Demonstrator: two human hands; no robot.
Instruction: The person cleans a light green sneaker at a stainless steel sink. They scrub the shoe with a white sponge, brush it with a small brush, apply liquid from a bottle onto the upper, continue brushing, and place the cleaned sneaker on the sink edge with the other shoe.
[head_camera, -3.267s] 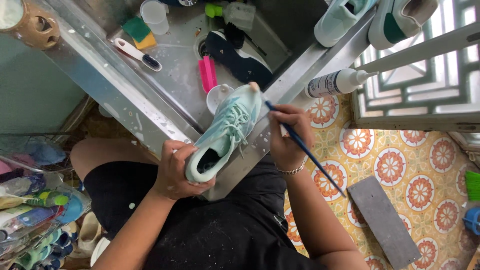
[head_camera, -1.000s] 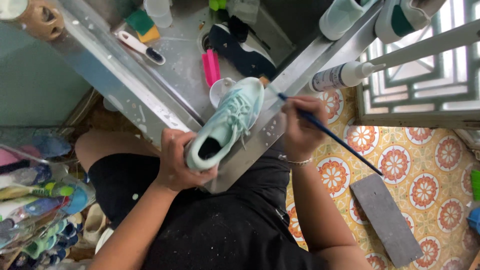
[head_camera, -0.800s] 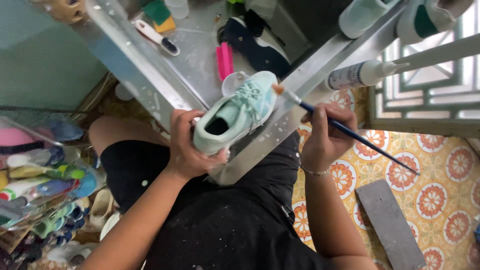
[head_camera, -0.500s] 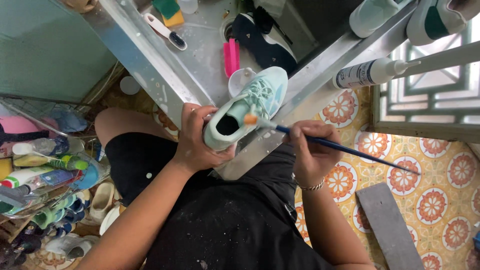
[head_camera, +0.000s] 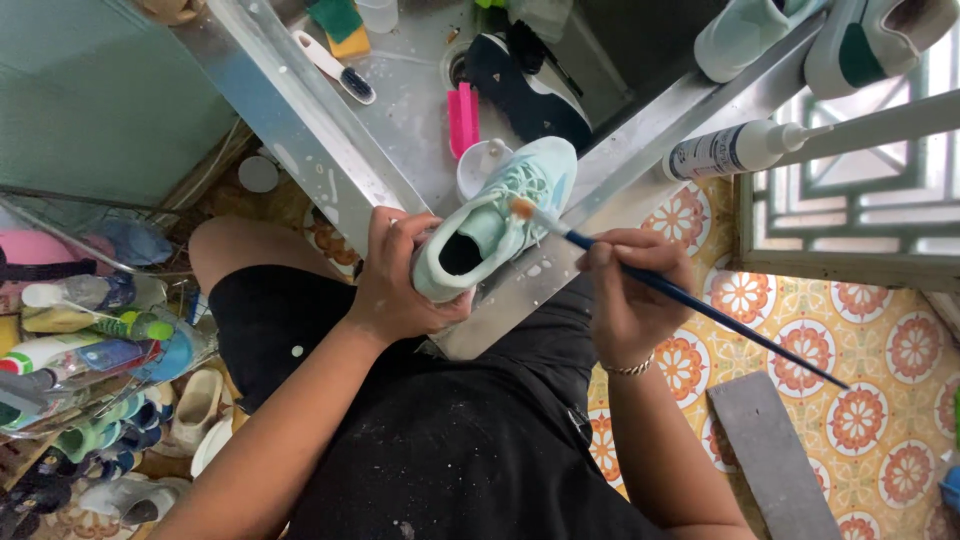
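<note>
- Nearest, left hand (head_camera: 400, 290) fingers clamp the mint sneaker's (head_camera: 490, 225) heel over the steel sink (head_camera: 300, 120) rim.
- Right hand (head_camera: 630, 290) pinches a blue paintbrush (head_camera: 690, 300); its tip now touches the collar, earlier the toe.
- At 1 o'clock, a white labelled glue bottle (head_camera: 725, 150).

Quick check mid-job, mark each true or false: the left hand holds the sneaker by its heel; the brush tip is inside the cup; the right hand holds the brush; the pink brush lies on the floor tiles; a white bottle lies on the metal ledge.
1. The left hand holds the sneaker by its heel. True.
2. The brush tip is in the cup. False: it touches the sneaker near the laces.
3. The right hand holds the brush. True.
4. The pink brush lies on the floor tiles. False: it lies in the sink.
5. A white bottle lies on the ledge. True.
</note>
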